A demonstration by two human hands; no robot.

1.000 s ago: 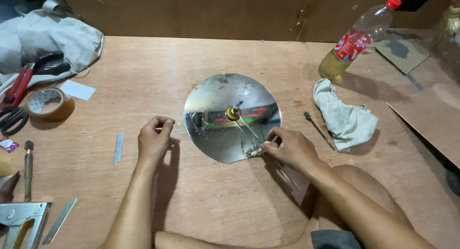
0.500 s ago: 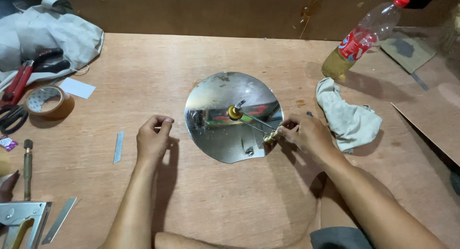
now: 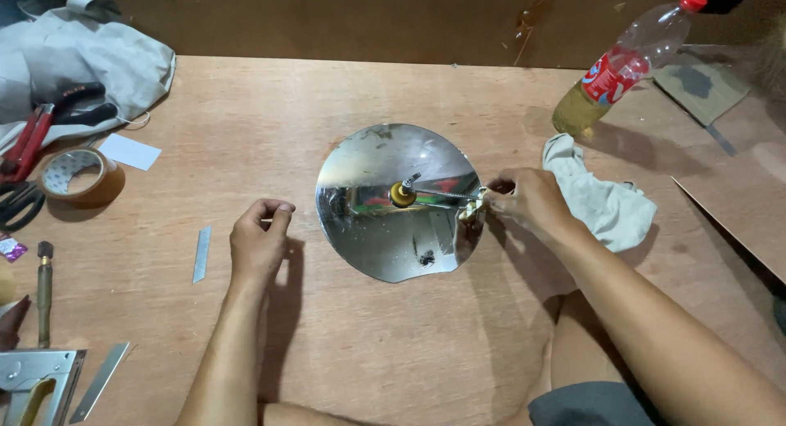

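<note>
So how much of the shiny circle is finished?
The mirror disc already looks round, except a ragged bottom edge. The right hand holds the cutter arm's tip at the rim; the left hand rests beside it. That bottom edge looks left.

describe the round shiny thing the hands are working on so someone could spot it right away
In the middle of the wooden table, between the left hand and right hand, lies a round mirror disc. A small yellow knob sits at its centre with a thin rod reaching the right rim. Nothing else on the table is reflective and circular.
</note>
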